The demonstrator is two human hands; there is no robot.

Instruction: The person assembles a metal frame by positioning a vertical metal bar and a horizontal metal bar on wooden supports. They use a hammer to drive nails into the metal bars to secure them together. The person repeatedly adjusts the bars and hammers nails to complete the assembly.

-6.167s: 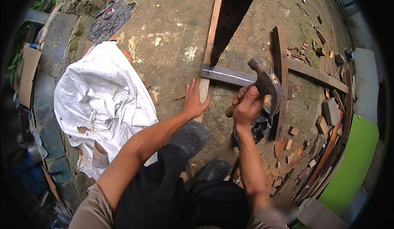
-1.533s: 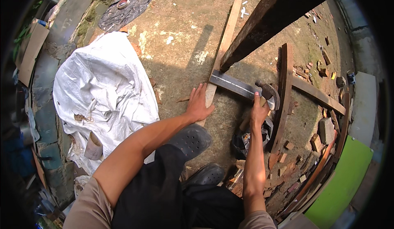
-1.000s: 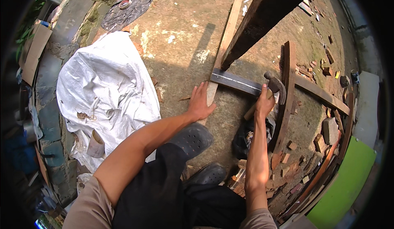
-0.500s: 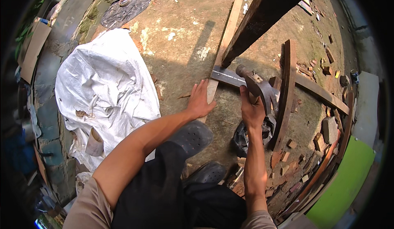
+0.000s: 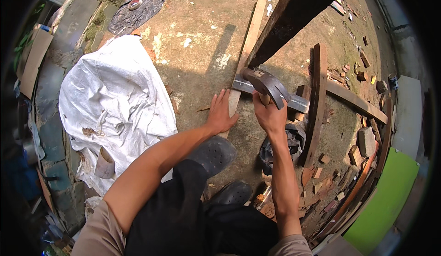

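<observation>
My right hand (image 5: 270, 116) is closed round the handle of a claw hammer (image 5: 268, 84). The hammer's head is over the near end of a short dark crosspiece (image 5: 299, 103), by the foot of a dark upright post (image 5: 294, 22); whether it touches cannot be made out. Under the crosspiece runs a pale wooden strip (image 5: 254, 24), lying lengthwise on the ground. My left hand (image 5: 221, 112) rests on the strip's near part, fingers stretched out and holding nothing. Most of the hammer handle is hidden by my right hand.
A white sack (image 5: 119, 95) spreads at the left, beyond it a black plastic sheet with a tape roll (image 5: 135, 3). Right of the crosspiece stands a dark beam (image 5: 318, 95) joined to another piece of wood (image 5: 358, 102). Wood offcuts and a green panel (image 5: 383, 201) lie further right.
My right hand has brought the hammer left and down, its head now at the crosspiece's end near the post. My left hand has stayed on the strip.
</observation>
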